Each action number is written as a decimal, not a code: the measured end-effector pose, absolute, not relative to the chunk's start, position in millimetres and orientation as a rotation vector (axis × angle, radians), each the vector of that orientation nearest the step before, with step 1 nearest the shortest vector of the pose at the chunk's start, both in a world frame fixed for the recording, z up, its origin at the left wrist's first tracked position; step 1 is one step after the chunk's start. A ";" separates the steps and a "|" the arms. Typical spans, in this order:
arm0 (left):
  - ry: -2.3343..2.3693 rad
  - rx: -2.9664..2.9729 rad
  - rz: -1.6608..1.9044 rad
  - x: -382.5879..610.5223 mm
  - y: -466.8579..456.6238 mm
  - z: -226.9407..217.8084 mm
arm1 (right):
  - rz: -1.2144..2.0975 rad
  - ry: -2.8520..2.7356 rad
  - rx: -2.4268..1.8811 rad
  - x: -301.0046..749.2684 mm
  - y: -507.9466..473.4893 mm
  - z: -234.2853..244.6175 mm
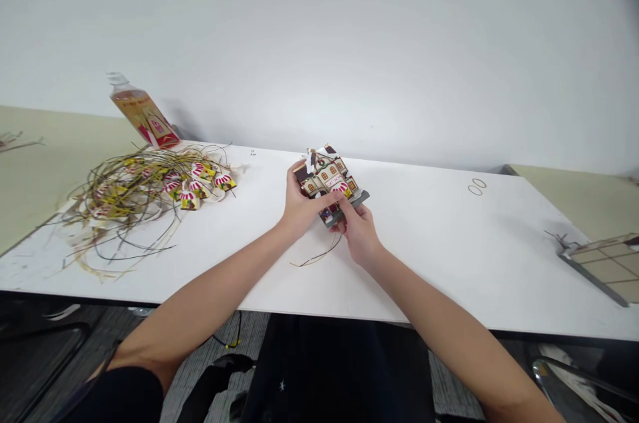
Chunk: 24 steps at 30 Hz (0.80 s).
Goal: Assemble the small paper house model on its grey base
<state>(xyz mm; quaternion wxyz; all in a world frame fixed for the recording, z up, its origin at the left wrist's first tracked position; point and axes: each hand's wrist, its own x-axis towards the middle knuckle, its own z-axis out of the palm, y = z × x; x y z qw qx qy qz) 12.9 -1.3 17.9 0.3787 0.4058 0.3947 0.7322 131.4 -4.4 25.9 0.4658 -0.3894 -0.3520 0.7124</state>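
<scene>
Far left of the hands, well apart: a plastic bottle [142,113] of amber liquid, leaning in view. Nearer, a tangle of thin wires [132,173] with striped awning pieces [190,198] among them. Pieces look small and light; the wires look springy, apt to snag. Best pinched by the body, not the wire.

Left hand [301,208]: grasping the left side of a miniature house [324,173], thumb laid across the lower front. The house sits tilted between both hands, above the white table [424,256]. Probably rigid, moderate in weight, painted; snowy roof trim and raised front details look chippable. Side walls and grey base [359,199] seem the sound holds; roof edges better avoided.

A striped awning [341,190] shows on its front, by both thumbs. Fine wire [327,252] trails below the hands, likely easily bent.

Right hand [360,231]: grasping the lower right front, thumb near the awning, other fingers curled at the base; exact contact underneath hidden.

Right of the hands, apart: two thin loops [477,186]. Far right: a tan gridded block [606,262] with a grey edge, cut off by the view.
</scene>
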 end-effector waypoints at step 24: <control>1.073 0.559 1.893 -0.8 5.8 39.3 | 1.874 -1.171 -1.004 147.1 1.2 33.9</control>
